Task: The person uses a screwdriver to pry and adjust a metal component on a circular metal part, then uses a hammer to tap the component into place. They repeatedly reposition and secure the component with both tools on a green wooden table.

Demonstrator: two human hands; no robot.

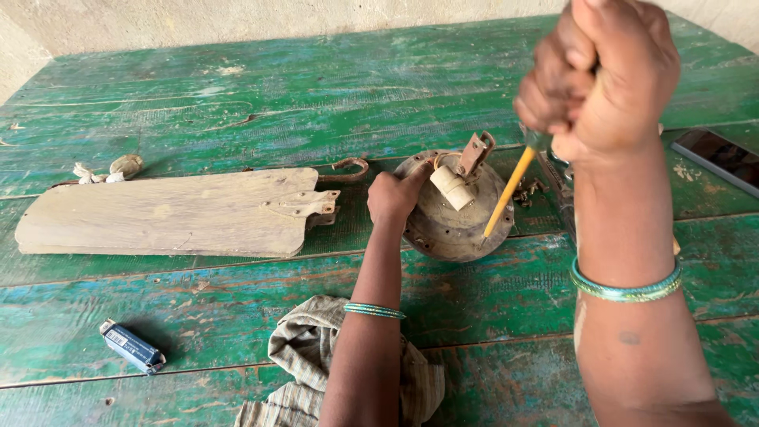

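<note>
Worn green-painted plank table [237,103], head view: round rusty metal fan motor housing [451,225], likely heavy and rigid, best gripped at its rim, steadied there by left hand [393,198] clasping it; right hand [601,75] fisted around yellow-shafted screwdriver [508,194].

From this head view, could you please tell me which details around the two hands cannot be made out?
- Screwdriver: its handle is buried in the right hand; the tip against the fan motor housing is too small to read.
- Left hand: its fingertips are hidden against the housing.
- Small parts beyond the housing: tiny and partly behind the right forearm.
- Phone: cut off by the right edge.
</note>
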